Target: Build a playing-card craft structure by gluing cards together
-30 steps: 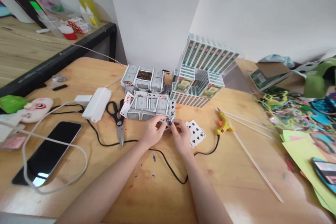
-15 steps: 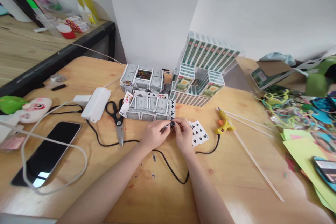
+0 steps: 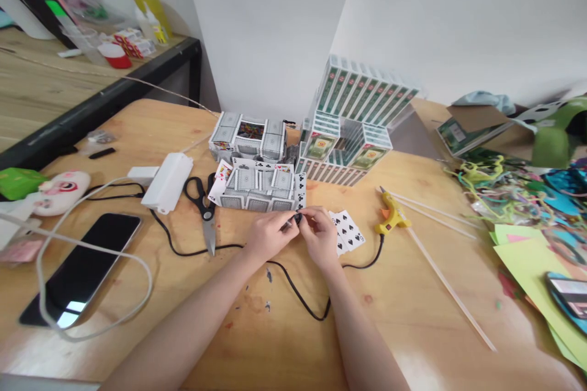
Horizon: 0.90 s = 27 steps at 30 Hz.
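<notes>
My left hand [image 3: 270,235] and my right hand [image 3: 320,235] meet over the table, fingertips pinched together on a small dark piece [image 3: 297,218]; the fingers cover most of it, so its kind is unclear. Just beyond them stands a box-like structure made of playing cards [image 3: 259,186], backs outward, with face cards along its rim. Behind it is a second card structure [image 3: 247,134] with a dark opening on top. Beside my right hand lie loose spade cards [image 3: 349,231], partly overlapping. Black-handled scissors [image 3: 208,220] lie open-bladed or nearly so to the left.
A yellow glue gun [image 3: 392,214] with its black cord and clear glue sticks [image 3: 452,287] lies right. Green card boxes [image 3: 362,95] are stacked behind. A phone [image 3: 82,269], white power strip [image 3: 167,183] and cables occupy the left; craft scraps [image 3: 518,201] and paper sheets [image 3: 527,269] the far right.
My fingertips have shifted slightly around the small dark piece, which sits a little lower and further left. Everything else on the table stays put.
</notes>
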Each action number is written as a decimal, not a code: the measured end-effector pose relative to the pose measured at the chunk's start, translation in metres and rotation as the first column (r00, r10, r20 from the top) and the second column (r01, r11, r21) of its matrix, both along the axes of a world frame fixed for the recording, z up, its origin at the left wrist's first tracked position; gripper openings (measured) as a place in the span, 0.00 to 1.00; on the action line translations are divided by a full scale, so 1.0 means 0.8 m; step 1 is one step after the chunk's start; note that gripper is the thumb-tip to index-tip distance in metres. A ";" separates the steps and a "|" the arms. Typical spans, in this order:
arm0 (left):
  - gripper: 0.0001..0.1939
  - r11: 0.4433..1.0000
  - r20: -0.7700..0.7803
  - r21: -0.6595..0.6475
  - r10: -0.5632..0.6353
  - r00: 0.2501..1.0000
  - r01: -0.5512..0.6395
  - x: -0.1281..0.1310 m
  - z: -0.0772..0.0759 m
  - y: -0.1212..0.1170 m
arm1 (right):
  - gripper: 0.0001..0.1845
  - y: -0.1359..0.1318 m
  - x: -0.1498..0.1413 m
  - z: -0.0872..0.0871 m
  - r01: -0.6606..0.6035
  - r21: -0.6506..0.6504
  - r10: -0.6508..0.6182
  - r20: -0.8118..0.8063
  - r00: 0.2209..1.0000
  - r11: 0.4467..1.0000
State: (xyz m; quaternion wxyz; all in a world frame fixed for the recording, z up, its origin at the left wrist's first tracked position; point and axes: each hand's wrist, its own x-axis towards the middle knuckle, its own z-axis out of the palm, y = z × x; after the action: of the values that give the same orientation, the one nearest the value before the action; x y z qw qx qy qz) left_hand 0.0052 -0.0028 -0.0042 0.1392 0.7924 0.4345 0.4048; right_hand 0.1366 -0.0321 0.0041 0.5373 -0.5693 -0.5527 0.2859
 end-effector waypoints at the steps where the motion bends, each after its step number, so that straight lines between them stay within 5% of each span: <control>1: 0.11 1.000 -0.006 0.010 0.003 1.000 -0.003 0.000 -0.001 0.000 | 0.06 0.000 0.000 0.000 -0.001 -0.005 0.001 -0.001 1.000 1.000; 27: 0.16 0.999 -0.086 -0.033 -0.042 0.995 0.039 -0.005 -0.004 -0.007 | 0.07 0.000 0.004 0.000 0.005 0.052 -0.010 0.091 0.996 0.999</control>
State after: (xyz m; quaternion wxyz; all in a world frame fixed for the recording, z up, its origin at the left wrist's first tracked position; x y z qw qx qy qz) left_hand 0.0011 -0.0086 -0.0077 0.1407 0.8156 0.4304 0.3603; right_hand 0.1394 -0.0318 0.0041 0.5272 -0.5698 -0.5815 0.2433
